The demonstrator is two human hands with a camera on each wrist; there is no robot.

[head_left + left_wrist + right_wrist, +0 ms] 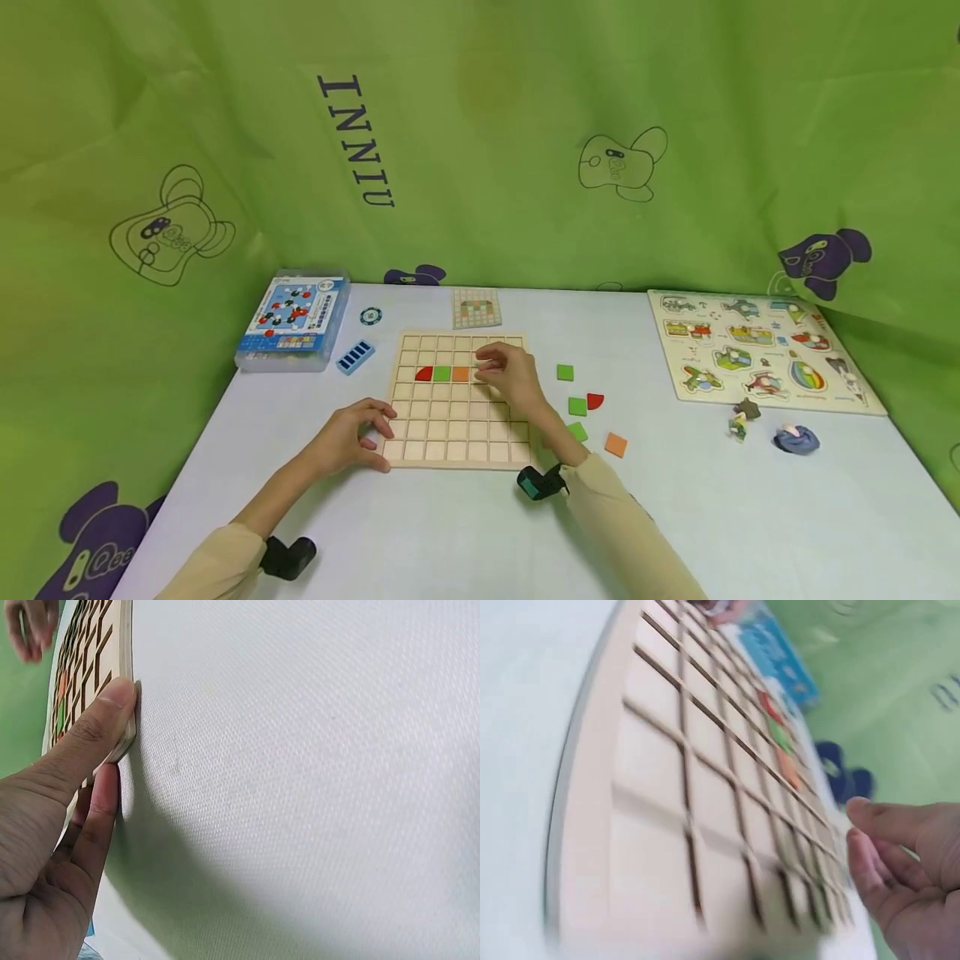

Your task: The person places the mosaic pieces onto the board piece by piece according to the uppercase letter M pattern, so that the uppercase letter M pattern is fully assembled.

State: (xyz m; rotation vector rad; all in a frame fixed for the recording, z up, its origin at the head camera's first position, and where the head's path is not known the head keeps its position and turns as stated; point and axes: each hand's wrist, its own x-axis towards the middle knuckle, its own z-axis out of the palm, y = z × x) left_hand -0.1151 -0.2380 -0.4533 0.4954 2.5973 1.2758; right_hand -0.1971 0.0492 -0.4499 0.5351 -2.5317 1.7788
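A wooden grid board (456, 430) lies on the table. In one of its rows sit a red quarter-circle tile (423, 374), a green square tile (442, 374) and an orange square tile (461, 374), side by side. My left hand (348, 437) grips the board's near left corner, the thumb (112, 701) on its near edge and the fingers along its left side. Over the board, just right of the orange tile, hovers my right hand (512, 379). Its thumb and forefinger are slightly apart in the right wrist view, and nothing shows between them.
Right of the board lie loose green tiles (577, 407), a red quarter-circle (595, 402) and an orange square (617, 444). A small pattern card (476, 321) is behind it. Far left stand a plastic box (292, 321) and a blue piece (356, 357); far right, a picture puzzle board (712, 358).
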